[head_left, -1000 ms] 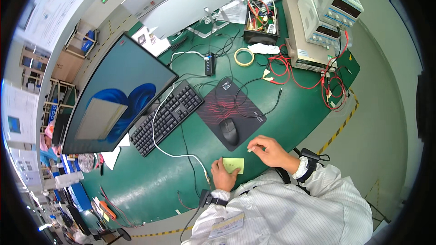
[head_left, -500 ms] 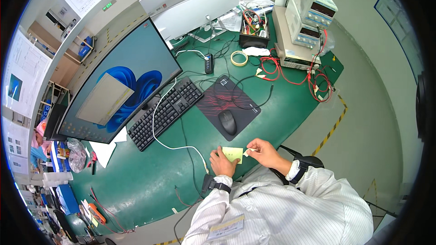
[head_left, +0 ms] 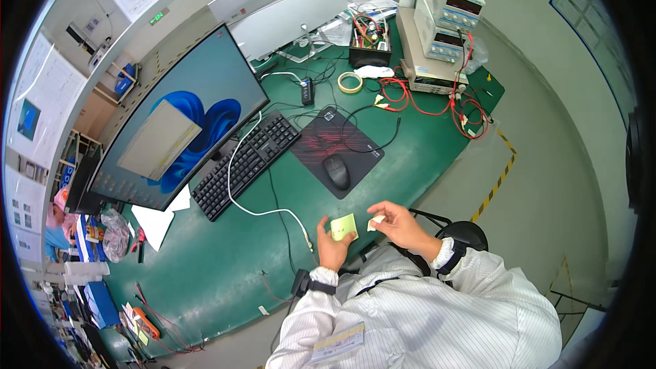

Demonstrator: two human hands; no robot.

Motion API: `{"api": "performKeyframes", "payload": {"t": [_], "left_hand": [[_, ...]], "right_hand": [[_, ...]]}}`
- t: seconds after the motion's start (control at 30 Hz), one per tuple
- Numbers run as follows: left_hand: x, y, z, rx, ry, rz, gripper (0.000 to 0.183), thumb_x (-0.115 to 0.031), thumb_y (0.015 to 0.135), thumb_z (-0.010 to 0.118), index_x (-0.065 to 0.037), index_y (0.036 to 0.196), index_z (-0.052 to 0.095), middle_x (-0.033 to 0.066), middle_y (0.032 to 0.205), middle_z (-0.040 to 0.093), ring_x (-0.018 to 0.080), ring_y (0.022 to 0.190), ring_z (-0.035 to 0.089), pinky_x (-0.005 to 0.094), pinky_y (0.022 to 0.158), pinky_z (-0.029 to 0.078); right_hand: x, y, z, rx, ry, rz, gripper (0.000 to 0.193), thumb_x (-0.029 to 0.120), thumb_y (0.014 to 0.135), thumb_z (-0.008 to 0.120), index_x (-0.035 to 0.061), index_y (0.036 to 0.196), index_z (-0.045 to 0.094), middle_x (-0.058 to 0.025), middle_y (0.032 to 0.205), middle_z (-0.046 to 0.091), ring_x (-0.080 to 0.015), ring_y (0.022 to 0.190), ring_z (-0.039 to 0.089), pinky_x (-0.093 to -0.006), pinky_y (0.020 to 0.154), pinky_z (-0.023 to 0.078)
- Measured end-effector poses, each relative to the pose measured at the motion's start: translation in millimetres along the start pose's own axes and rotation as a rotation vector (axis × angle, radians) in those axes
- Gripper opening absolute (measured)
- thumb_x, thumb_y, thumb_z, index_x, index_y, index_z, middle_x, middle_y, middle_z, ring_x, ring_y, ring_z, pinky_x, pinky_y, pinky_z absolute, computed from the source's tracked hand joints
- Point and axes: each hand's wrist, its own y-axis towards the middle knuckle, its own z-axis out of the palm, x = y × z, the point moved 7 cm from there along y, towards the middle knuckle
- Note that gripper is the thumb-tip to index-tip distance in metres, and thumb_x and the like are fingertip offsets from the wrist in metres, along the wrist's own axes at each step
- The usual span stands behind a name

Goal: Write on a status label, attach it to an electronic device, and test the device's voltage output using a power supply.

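Near the table's front edge, my left hand [head_left: 333, 249] grips a yellow sticky note [head_left: 344, 227] with small dark marks on it, the thumb lying on its lower right corner. To the right, my right hand [head_left: 402, 226] pinches a small pale slip of paper [head_left: 375, 223] between thumb and fingertips. A narrow gap separates the slip from the sticky note. Just beyond both hands lies a black mouse [head_left: 337, 172] on a dark mouse pad with red streaks [head_left: 316, 145].
A black keyboard [head_left: 247, 162] and a large monitor [head_left: 184, 123] stand to the left, with a white cable [head_left: 256, 212] running across the green table [head_left: 225, 273]. Farther back are a tape roll [head_left: 350, 83], a box of tools [head_left: 370, 57], red leads [head_left: 428, 113] and stacked power supplies [head_left: 444, 41].
My left hand has lifted the sticky note, which now tilts, with the fingers behind it. The right hand has barely shifted and still pinches the slip. The whole view has shifted slightly.
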Motion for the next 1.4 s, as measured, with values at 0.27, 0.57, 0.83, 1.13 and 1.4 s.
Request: {"api": "performKeyframes", "payload": {"t": [0.27, 0.57, 0.83, 1.13, 1.4], "left_hand": [[-91, -97, -79, -0.228, -0.431, 0.102, 0.072, 0.001, 0.073, 0.081, -0.001, 0.130, 0.038, 0.0135, 0.108, 0.062, 0.0191, 0.093, 0.066, 0.0307, 0.080, 0.055], [-102, -183, -142, -0.439, -0.575, 0.130, 0.069, -0.001, 0.072, 0.083, -0.001, 0.126, 0.041, 0.0120, 0.107, 0.059, 0.0170, 0.092, 0.064, 0.0298, 0.077, 0.055], [-77, -261, -189, -0.612, -0.662, 0.187, 0.063, 0.006, 0.075, 0.077, -0.002, 0.126, 0.040, 0.0118, 0.112, 0.060, 0.0185, 0.098, 0.065, 0.0318, 0.083, 0.058], [-57, -331, -221, -0.855, -0.717, 0.160, 0.060, 0.003, 0.077, 0.078, -0.001, 0.125, 0.041, 0.0111, 0.111, 0.060, 0.0161, 0.098, 0.064, 0.0293, 0.081, 0.056], [-45, -353, -228, -0.995, -0.752, 0.117, 0.062, 0.002, 0.077, 0.079, 0.000, 0.126, 0.041, 0.0099, 0.111, 0.061, 0.0157, 0.099, 0.064, 0.0295, 0.084, 0.056]], "right_hand": [[82, -6, 78, 0.404, -0.091, -0.098, 0.013, 0.010, 0.092, 0.067, 0.0000, 0.101, 0.066, -0.0067, 0.104, 0.066, -0.0086, 0.086, 0.062, -0.0249, 0.075, 0.050], [110, -45, 201, 0.772, 0.044, -0.036, 0.012, 0.009, 0.093, 0.065, -0.0011, 0.100, 0.064, -0.0119, 0.119, 0.063, -0.0148, 0.098, 0.063, -0.0301, 0.086, 0.051], [111, -102, 292, 1.052, -0.090, -0.102, 0.013, 0.011, 0.092, 0.066, -0.0008, 0.099, 0.064, -0.0078, 0.104, 0.068, -0.0132, 0.093, 0.064, -0.0299, 0.081, 0.052], [100, -155, 368, 1.250, -0.247, -0.169, 0.013, 0.014, 0.093, 0.066, 0.0012, 0.095, 0.065, -0.0009, 0.086, 0.067, -0.0090, 0.081, 0.062, -0.0275, 0.073, 0.051], [92, -173, 401, 1.457, -0.284, -0.054, 0.012, 0.012, 0.093, 0.066, 0.0008, 0.097, 0.066, -0.0020, 0.088, 0.068, -0.0097, 0.083, 0.063, -0.0275, 0.074, 0.051]]}}
